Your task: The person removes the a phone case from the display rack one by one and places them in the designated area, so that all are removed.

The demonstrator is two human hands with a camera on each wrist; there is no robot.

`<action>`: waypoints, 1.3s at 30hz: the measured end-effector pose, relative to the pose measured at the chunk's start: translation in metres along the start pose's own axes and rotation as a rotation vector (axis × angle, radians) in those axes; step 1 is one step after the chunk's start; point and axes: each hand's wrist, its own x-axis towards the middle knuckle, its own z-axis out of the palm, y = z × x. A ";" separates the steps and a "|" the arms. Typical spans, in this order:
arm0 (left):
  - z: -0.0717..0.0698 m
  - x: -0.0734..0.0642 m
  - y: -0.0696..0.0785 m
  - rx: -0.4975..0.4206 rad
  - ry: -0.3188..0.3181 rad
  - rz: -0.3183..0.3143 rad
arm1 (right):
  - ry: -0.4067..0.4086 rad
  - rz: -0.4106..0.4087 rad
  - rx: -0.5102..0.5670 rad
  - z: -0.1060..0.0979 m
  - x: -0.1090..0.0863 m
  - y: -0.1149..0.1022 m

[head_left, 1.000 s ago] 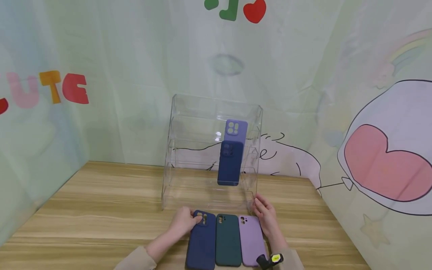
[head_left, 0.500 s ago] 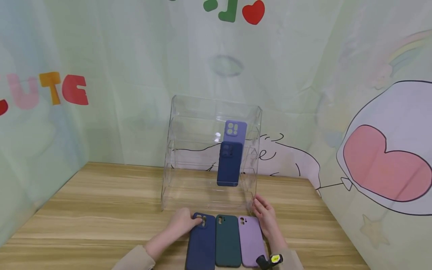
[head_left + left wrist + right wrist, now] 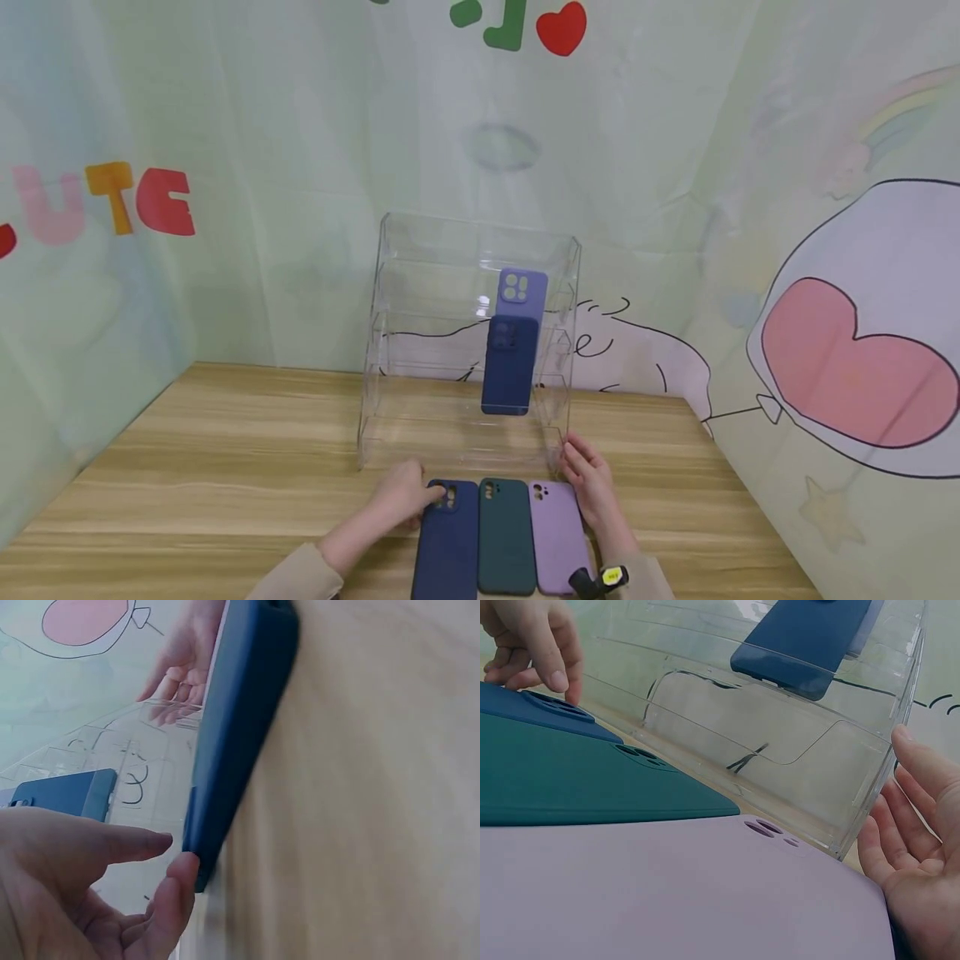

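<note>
Three phone cases lie side by side on the table: a navy phone case (image 3: 447, 546), a dark green phone case (image 3: 507, 537) and a light purple phone case (image 3: 558, 533). At the navy one's top end is my left hand (image 3: 401, 496); in the left wrist view a fingertip (image 3: 184, 870) touches its end, the thumb apart from it. My right hand (image 3: 588, 479) is beside the purple case, fingers loosely extended, the thumb (image 3: 915, 754) right at the side edge of a clear acrylic stand (image 3: 810, 780).
On the stand's right side, another navy phone case (image 3: 510, 367) leans in front of a lavender phone case (image 3: 525, 292). A small black device with a yellow label (image 3: 600, 580) sits at the right wrist. A printed curtain (image 3: 300, 208) surrounds the wooden table (image 3: 225, 467).
The navy case on the table has slid slightly toward me, its top end now closer to level with the green one. The left hand stays at its top end; the right hand holds its place.
</note>
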 end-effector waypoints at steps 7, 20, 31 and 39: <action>-0.005 0.003 0.005 -0.028 -0.025 0.018 | 0.006 0.002 0.006 -0.001 0.001 -0.001; 0.001 0.034 0.016 -0.437 0.148 0.275 | -0.007 -0.004 -0.002 -0.003 -0.001 0.000; -0.015 0.060 0.046 -0.511 0.273 0.423 | -0.002 0.006 -0.005 -0.002 0.000 0.001; -0.027 0.079 0.060 -0.592 0.272 0.449 | -0.022 -0.002 0.000 0.000 -0.001 0.001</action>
